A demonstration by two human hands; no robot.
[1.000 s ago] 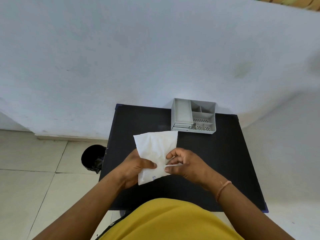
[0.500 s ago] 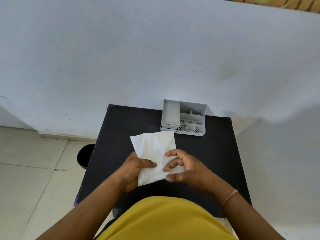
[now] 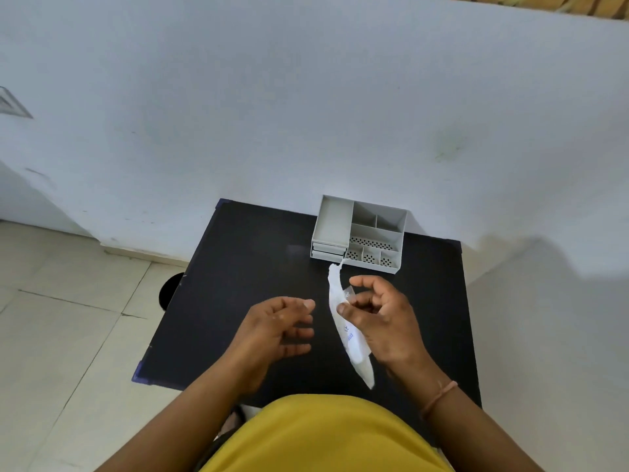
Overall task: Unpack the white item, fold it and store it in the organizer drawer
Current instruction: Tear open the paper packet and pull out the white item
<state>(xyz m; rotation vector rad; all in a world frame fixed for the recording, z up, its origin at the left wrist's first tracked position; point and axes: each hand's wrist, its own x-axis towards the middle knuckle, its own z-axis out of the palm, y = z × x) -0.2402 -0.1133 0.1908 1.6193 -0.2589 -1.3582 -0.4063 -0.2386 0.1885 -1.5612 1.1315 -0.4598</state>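
A white packet (image 3: 347, 330) with small blue print hangs edge-on above the black table (image 3: 238, 267), running from near the organizer down toward my body. My right hand (image 3: 381, 321) pinches it at its middle between thumb and fingers. To the left of the packet my left hand (image 3: 275, 325) hovers with fingers spread, holding nothing and a short gap away from it. The grey organizer (image 3: 360, 233) stands at the table's far edge against the wall, with open compartments on top and shut drawers at its front left.
A pale wall rises right behind the table. Tiled floor lies to the left, with a dark round object (image 3: 170, 289) partly hidden by the table's left edge. My yellow shirt (image 3: 323, 437) fills the bottom of the view.
My left hand has let go of the packet and moved away to the left. My right hand has turned the packet from flat-facing to edge-on and carried it right.
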